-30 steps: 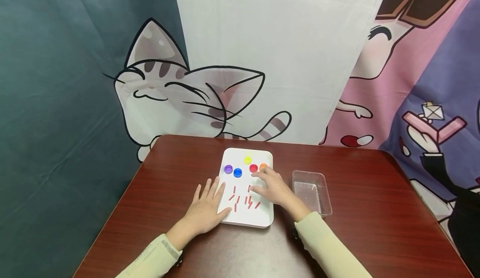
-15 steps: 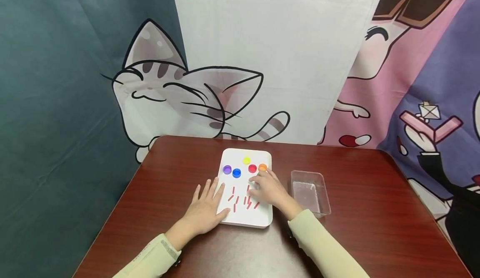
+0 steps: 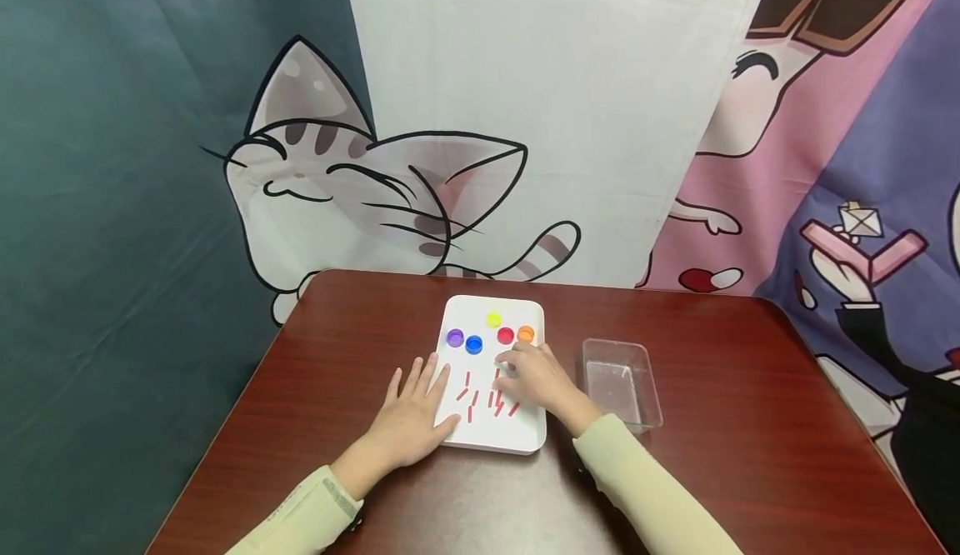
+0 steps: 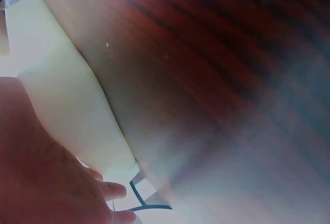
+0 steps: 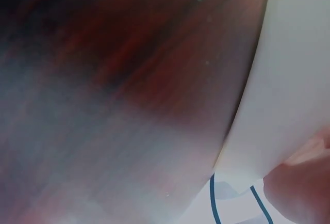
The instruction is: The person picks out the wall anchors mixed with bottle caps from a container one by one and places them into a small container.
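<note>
Red strips (image 3: pixel 470 414) lie scattered on the white tray (image 3: pixel 491 442), mostly between five and nine o'clock of its centre, with five coloured discs (image 3: pixel 474 344) ranged between ten and two. The left hand (image 3: pixel 407 423), fingers spread wide, rests along the tray's edge around eight o'clock. The right hand (image 3: pixel 538 376) comes in from three, thumb and forefinger bent and a narrow gap apart around one strip (image 3: pixel 497 374); whether they grip it, I cannot tell. Those at about six lie so close together that a dragging thumb could knock them askew. Looking thin, a strip might also skid if pinched unevenly. Should the left hand push sideways, the tray could slide and jostle everything; the right sleeve (image 3: pixel 652 488), at four, might bump the clear box (image 3: pixel 611 388) at three.
</note>
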Available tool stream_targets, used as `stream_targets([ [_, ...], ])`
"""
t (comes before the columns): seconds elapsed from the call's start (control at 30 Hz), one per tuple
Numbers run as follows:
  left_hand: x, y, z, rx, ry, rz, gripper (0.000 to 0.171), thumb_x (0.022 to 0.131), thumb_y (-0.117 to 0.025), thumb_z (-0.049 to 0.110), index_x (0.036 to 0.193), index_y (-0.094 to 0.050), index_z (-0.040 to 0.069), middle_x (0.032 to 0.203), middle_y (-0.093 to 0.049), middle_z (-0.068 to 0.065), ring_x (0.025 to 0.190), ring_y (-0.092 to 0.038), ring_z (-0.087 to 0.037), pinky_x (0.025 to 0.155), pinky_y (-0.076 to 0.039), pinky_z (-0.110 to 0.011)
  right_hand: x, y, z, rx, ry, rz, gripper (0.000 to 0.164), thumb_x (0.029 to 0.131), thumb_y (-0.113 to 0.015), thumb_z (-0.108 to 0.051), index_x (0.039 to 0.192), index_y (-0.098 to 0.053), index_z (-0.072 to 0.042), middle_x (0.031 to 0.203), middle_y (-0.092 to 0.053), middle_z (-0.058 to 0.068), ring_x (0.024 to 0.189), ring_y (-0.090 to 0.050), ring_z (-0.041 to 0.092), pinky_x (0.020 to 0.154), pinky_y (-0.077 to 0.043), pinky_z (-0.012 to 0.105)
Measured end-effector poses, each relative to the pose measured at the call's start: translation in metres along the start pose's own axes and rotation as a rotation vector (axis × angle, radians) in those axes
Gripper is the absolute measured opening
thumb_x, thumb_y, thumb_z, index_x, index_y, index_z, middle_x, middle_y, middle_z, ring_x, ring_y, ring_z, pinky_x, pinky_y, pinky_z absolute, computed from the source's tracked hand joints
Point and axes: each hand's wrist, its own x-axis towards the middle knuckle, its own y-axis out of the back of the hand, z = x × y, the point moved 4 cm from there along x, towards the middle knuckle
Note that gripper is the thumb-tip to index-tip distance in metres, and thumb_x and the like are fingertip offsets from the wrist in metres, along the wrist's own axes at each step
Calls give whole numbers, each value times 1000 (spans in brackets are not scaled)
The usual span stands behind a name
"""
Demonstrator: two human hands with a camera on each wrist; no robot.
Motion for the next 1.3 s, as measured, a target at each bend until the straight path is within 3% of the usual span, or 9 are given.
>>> stream_targets([
  [0.67,-1,-3,0,5,3,-3,78,90,-38,62,150,-22,15,156,-12,-10,142,-13,-33,110,-11,-58,1,-3,-4,0,-16,48,22,75,-75,-36,93,-73,-23,72,-53,-13,72,-48,7,74,-31,30],
  [0.93,-1,-3,0,1,2,12,76,90,-42,59,149,-25,14,156,-15,-11,142,-14,-34,110,-12,-58,1,-5,-1,3,-81,49,31,73,-76,-43,91,-71,-18,67,-50,-11,68,-47,10,76,-31,31],
  [1.13,-1,-2,1,4,5,3,77,90,-40,60,149,-23,14,156,-14,-10,142,-13,-33,110,-11,-58,1,-5,-1,-9,-115,58,30,71,-76,-47,78,-65,-21,67,-52,-11,70,-48,10,84,-34,35],
  [1.3,0,-1,1,10,6,3,76,90,-39,60,149,-22,15,156,-13,-9,142,-13,-33,110,-11,-58,2,-4,-3,-29,-113,79,31,71,-76,-49,74,-62,-21,67,-53,-10,71,-50,11,80,-34,33],
])
